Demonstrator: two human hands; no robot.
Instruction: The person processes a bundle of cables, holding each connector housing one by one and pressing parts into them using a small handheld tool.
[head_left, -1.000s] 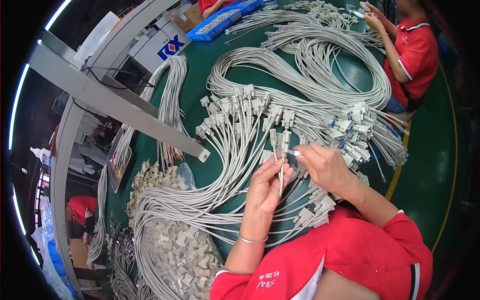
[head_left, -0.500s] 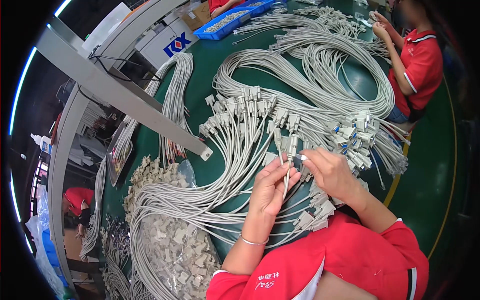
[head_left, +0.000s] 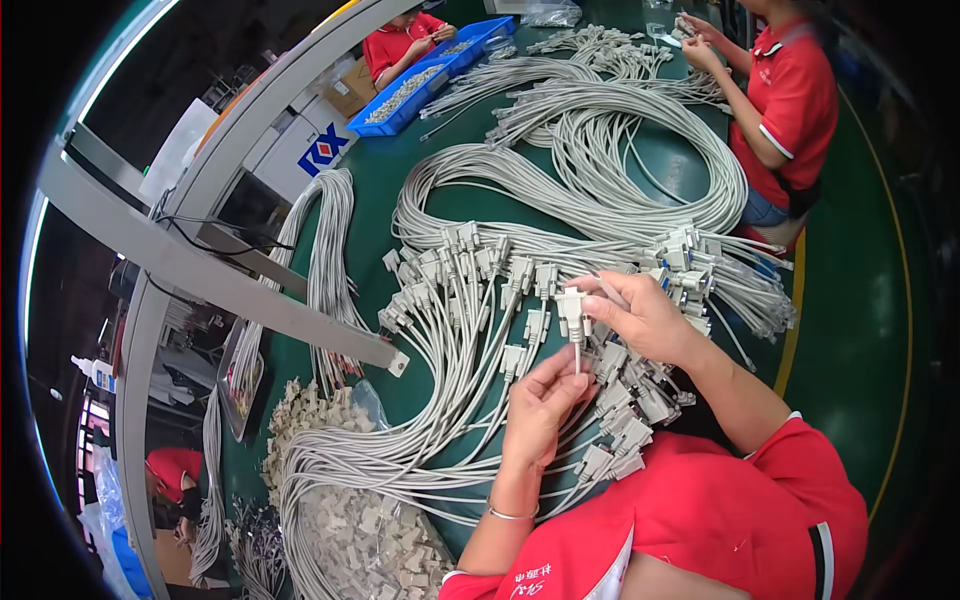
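A light-grey D-shaped cable connector (head_left: 573, 312) stands upright between my hands, its cable (head_left: 577, 358) running down from it. My left hand (head_left: 538, 410) pinches this cable just below the connector, between thumb and fingers. At the connector's right side, my right hand (head_left: 645, 320) grips it with thumb and index finger. A thin pale piece (head_left: 612, 293) shows between the fingers of the right hand; its kind cannot be made out. Several similar connectors (head_left: 455, 265) with their cables lie to the left, and more connectors (head_left: 630, 405) are heaped beneath the right hand.
Cable bundles (head_left: 400, 450) curve across the green table (head_left: 375, 235). A clear bag of connector shells (head_left: 370, 545) lies at the front left. A grey metal frame bar (head_left: 250, 285) crosses the left side. Blue trays (head_left: 385, 120) and co-workers in red shirts (head_left: 795, 95) are at the back.
The connector has come up and now faces upright, with my right hand gripping its side. My left hand sits lower on the cable. The whole view has shifted slightly.
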